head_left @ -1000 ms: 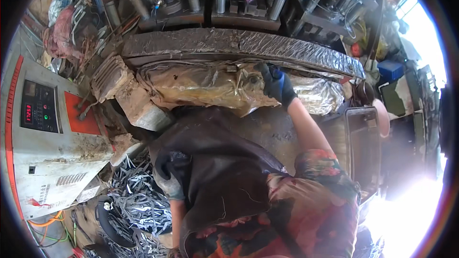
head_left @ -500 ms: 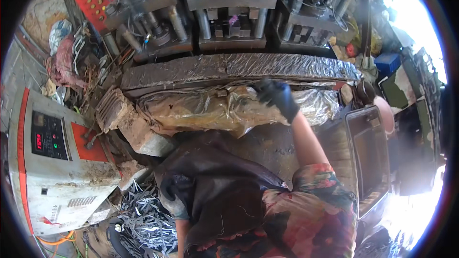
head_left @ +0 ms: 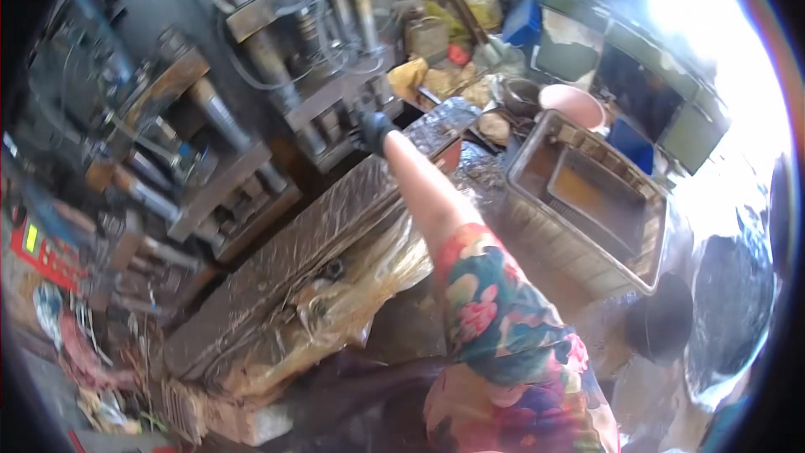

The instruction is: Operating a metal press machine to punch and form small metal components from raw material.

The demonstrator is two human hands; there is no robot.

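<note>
My right hand (head_left: 374,131), in a dark glove, reaches forward to the base of a metal press (head_left: 323,109) with thick upright posts. Its fingertips are close to the blocks in the press's lower part; whether they touch is unclear. The fingers are small and blurred, so neither their closing nor anything in them can be made out. Below the forearm runs a long ledge wrapped in plastic sheet (head_left: 285,226), with crumpled, yellowish plastic film (head_left: 352,285) hanging along its near side. My left hand is outside the picture.
Another press (head_left: 218,143) stands to the left, and a red keypad box (head_left: 46,256) at the far left. Right of my arm are a rectangular plastic tub (head_left: 579,260) with a shallow tray (head_left: 599,205) inside, a pink basin (head_left: 572,106) and a blue bin (head_left: 522,21).
My view has swung to the right and tilted. My right hand has gone from above the crumpled film to the right-hand press. The tub is now nearer the middle of view.
</note>
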